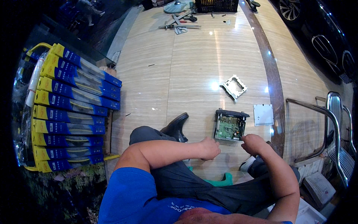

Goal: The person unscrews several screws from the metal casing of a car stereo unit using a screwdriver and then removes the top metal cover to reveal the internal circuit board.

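Note:
An opened electronic unit (pixel 225 131), boxy like a car radio, sits on the tiled floor in front of me. A green circuit board (pixel 228 126) shows inside its metal frame, and a black panel runs along its far side. At the unit's near right corner is my right hand (pixel 253 145), fingers closed against that corner. My left hand (pixel 211 148) hovers just off the near left corner, its fingers curled together; whatever they may hold is hidden. Beyond the unit lies a whitish square frame (pixel 243 89) with an open middle. A flat pale metal plate (pixel 263 115) rests to the right.
Blue and yellow packages (pixel 69 128) line a rack at the left. Metal tools (pixel 179 26) lie scattered far ahead, near a black crate (pixel 217 6). A chrome-framed chair (pixel 335 130) stands at the right, a dark car (pixel 320 41) beyond it. Part of a green stool (pixel 223 180) shows beneath me.

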`<state>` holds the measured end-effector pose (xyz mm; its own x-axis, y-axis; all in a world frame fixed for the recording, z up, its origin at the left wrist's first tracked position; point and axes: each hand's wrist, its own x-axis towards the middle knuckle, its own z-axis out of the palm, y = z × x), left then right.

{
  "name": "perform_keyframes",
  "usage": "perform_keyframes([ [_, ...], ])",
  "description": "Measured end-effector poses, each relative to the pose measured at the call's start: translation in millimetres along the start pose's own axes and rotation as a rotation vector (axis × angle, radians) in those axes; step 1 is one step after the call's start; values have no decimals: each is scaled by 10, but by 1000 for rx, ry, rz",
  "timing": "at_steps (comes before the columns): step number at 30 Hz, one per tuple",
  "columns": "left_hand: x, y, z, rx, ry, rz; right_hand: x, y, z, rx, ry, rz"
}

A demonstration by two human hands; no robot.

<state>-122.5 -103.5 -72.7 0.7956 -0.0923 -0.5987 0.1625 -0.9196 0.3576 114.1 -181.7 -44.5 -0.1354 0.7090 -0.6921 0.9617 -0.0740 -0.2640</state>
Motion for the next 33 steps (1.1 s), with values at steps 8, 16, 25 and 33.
perform_keyframes([
  [8, -36, -1, -41, -17, 3, 4, 5, -19, -15, -6, 11, -1],
  [16, -4, -6, -19, -37, -19, -10, 8, 9, 7, 16, 1, -8],
  [25, -8, -11, -34, -38, -32, 7, -16, -4, 6, 11, 37, -19],
  [33, 17, -4, -7, -34, -23, -9, -12, -2, 7, -1, 30, -25],
])
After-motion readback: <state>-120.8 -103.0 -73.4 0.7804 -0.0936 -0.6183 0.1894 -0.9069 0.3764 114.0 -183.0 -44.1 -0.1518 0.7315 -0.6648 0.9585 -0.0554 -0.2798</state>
